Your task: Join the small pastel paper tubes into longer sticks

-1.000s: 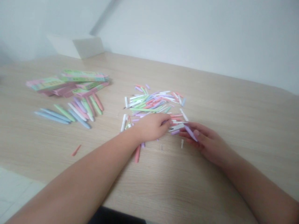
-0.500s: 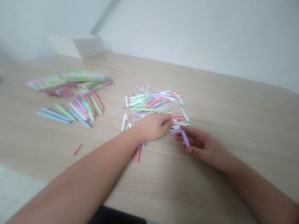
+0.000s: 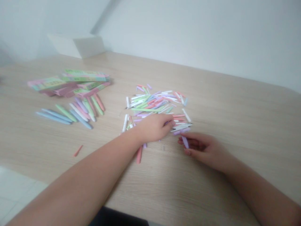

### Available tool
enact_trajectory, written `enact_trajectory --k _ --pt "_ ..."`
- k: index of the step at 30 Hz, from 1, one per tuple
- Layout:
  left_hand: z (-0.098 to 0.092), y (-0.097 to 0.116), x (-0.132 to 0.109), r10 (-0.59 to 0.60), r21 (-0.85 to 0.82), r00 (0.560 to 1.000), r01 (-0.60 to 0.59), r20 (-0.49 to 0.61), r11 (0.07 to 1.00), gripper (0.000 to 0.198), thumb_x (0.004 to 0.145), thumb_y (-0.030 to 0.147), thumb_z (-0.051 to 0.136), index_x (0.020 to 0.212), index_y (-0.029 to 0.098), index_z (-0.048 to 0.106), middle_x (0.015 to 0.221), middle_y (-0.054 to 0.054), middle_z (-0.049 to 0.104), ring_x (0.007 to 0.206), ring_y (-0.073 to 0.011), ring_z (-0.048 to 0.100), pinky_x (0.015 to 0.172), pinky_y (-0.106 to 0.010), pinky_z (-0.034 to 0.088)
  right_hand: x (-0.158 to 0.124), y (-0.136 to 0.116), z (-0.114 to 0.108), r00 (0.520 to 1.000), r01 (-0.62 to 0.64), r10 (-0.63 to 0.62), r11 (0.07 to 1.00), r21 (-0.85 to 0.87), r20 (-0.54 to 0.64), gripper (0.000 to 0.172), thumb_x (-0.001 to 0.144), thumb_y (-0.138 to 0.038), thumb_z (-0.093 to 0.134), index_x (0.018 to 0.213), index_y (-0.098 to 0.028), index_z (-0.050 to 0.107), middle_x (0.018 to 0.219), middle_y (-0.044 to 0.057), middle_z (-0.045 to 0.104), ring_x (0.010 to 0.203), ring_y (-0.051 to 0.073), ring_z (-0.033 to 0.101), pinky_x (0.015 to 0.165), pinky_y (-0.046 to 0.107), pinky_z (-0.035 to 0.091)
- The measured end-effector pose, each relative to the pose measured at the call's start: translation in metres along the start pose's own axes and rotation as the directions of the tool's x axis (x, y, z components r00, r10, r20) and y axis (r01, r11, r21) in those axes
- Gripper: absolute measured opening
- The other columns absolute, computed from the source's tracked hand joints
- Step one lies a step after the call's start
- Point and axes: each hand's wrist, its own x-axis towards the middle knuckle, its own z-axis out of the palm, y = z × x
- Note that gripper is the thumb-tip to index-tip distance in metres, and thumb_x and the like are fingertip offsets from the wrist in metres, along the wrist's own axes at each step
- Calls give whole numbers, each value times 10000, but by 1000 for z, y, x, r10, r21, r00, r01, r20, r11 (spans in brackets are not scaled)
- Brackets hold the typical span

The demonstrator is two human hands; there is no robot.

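My right hand is closed on a short purple pen part, pinched between thumb and fingers just above the table at the near right of a pile of pen parts. Over the near side of that pile rests my left hand, its fingers curled in. A bit of purple shows by its thumb, but what those fingers grip is hidden. White pen refills lie between the two hands. A red pen barrel sticks out from under my left wrist.
Several pens in pastel colours lie in a group on the left. Behind them is a stack of pink and green boxes. A white box stands by the wall. One small red piece lies near my left forearm.
My right hand has shifted slightly, and the purple pen part has dropped a little and turned in its fingers. The left hand stays where it was.
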Motion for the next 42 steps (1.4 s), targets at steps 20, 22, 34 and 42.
enact_trajectory --k 20,22,34,42 --pt "-20 -20 17 -504 -686 765 113 -401 719 360 965 456 450 743 191 549 632 35 441 614 -118 423 600 -248 339 30 32 -13 935 180 -355 541 -822 -29 480 992 -348 540 1458 -236 561 1484 132 561 1361 310 531 1144 535 443" --pt "-23 -22 18 -552 -725 727 110 -409 680 356 946 455 467 716 191 533 623 33 443 608 -116 415 596 -241 341 33 27 -11 920 164 -384 565 -809 -82 444 993 -349 534 1416 -223 584 1457 141 585 1346 307 549 1143 533 445" --pt "-28 -32 21 -544 -783 713 -11 -442 622 350 935 434 467 687 188 486 611 40 411 603 -103 398 604 -231 335 126 -20 -3 928 225 -369 442 -868 53 301 971 -289 500 1148 -193 723 1162 114 748 1092 282 685 978 439 514" --pt "-29 -33 17 -513 -667 727 101 -457 738 329 951 394 449 722 190 568 669 32 513 713 -127 512 664 -253 380 168 -38 5 935 247 -348 522 -816 60 246 933 -273 538 1017 -211 761 1005 80 772 938 260 700 882 429 544"
